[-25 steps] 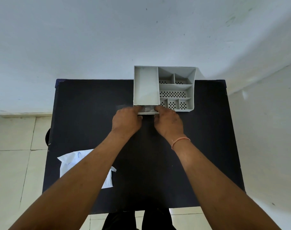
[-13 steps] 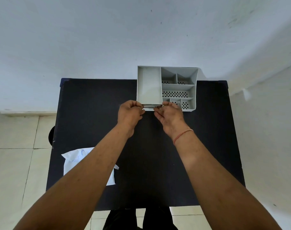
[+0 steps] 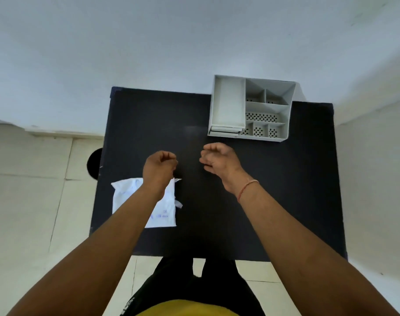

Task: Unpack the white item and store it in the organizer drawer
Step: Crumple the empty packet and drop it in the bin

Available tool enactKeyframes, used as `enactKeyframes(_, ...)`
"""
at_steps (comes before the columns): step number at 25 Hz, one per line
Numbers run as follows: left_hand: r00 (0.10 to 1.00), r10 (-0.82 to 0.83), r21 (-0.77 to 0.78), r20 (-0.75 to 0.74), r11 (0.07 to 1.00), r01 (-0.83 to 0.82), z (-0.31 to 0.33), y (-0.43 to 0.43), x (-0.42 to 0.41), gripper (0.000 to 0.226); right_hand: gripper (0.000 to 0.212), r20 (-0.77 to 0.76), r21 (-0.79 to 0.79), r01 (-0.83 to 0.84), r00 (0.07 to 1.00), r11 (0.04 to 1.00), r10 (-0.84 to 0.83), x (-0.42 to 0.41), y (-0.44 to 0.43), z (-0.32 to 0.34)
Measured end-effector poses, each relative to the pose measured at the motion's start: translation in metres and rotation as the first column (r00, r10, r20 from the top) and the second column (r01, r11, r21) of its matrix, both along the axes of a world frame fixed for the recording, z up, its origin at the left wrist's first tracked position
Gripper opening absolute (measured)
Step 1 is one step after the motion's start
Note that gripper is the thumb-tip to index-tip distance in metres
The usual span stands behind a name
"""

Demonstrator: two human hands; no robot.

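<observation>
Both hands have left the drawer point(image 3: 226, 131): left hand point(image 3: 160, 169) curled, empty; right hand point(image 3: 219, 161) loosely apart, empty. I judge the white item stored, unseen, in the organizer point(image 3: 283, 119) upper right; torn wrapper point(image 3: 165, 210) lower left.

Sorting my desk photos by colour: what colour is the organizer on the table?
Light grey organizer, its small compartments' floors dotted with holes; seen in the head view.

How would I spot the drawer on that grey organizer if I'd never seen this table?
Find the black table, then the grey organizer at its far right edge. The drawer is the flat front low on its near left corner, under the long tray; the neighbouring compartments are open-topped with perforated walls.
</observation>
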State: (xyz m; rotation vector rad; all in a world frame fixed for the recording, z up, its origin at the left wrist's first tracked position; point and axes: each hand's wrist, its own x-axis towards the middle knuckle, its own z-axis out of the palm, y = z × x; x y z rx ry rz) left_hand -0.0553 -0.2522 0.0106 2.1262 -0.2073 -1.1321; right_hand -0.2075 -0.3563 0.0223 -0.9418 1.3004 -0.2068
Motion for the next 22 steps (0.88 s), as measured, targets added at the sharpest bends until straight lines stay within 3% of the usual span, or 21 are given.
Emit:
enactKeyframes(2,0.999,0.015,0.037,0.048,0.999,-0.017,-0.003,0.038,0.014,0.014,0.024,-0.1,-0.119,-0.191,0.979,0.974,0.18,0.024,0.022,-0.006)
enactKeyframes(4,0.995,0.017,0.092,0.099,0.995,-0.026,-0.009,0.074,0.027,0.017,0.032,-0.236,-0.208,-0.445,0.887,0.871,0.397,0.046,0.041,-0.016)
enactKeyframes(6,0.987,-0.032,0.173,0.16,0.985,0.004,-0.016,0.103,0.038,0.027,0.052,-0.406,-0.232,-0.701,0.7,0.674,0.587,0.066,0.057,-0.03)
enactKeyframes(9,0.982,-0.121,0.234,0.145,0.969,0.085,-0.03,0.129,0.047,0.046,0.076,-0.648,-0.152,-0.903,0.398,0.402,0.649,0.086,0.073,-0.051)
enactKeyframes(12,0.988,-0.143,0.247,0.049,0.961,0.127,-0.038,0.144,0.051,0.064,0.046,-0.723,-0.082,-0.955,0.253,0.284,0.643,0.097,0.085,-0.059)
enactKeyframes(14,0.989,-0.145,0.214,0.022,0.967,0.137,-0.037,0.152,0.051,0.072,0.02,-0.638,-0.092,-0.937,0.315,0.336,0.702,0.095,0.089,-0.054)
enactKeyframes(15,0.988,-0.152,0.185,0.012,0.972,0.147,-0.035,0.154,0.05,0.076,0.017,-0.517,-0.082,-0.897,0.411,0.435,0.75,0.091,0.089,-0.049)
enactKeyframes(17,0.986,-0.169,0.105,-0.006,0.98,0.168,-0.026,0.158,0.045,0.083,0.012,-0.134,0.061,-0.724,0.676,0.687,0.725,0.081,0.089,-0.03)
enactKeyframes(18,0.986,-0.162,0.037,-0.04,0.986,0.163,-0.018,0.159,0.042,0.083,0.021,0.066,0.18,-0.63,0.774,0.755,0.63,0.076,0.088,-0.019)
enactKeyframes(20,0.968,-0.093,-0.142,-0.234,0.988,0.061,0.003,0.158,0.036,0.068,0.045,0.328,0.369,-0.52,0.848,0.771,0.415,0.064,0.089,0.002)
enactKeyframes(22,0.898,-0.016,-0.247,-0.44,0.964,-0.104,0.027,0.157,0.025,0.047,0.051,0.406,0.422,-0.483,0.858,0.767,0.316,0.057,0.09,0.026)
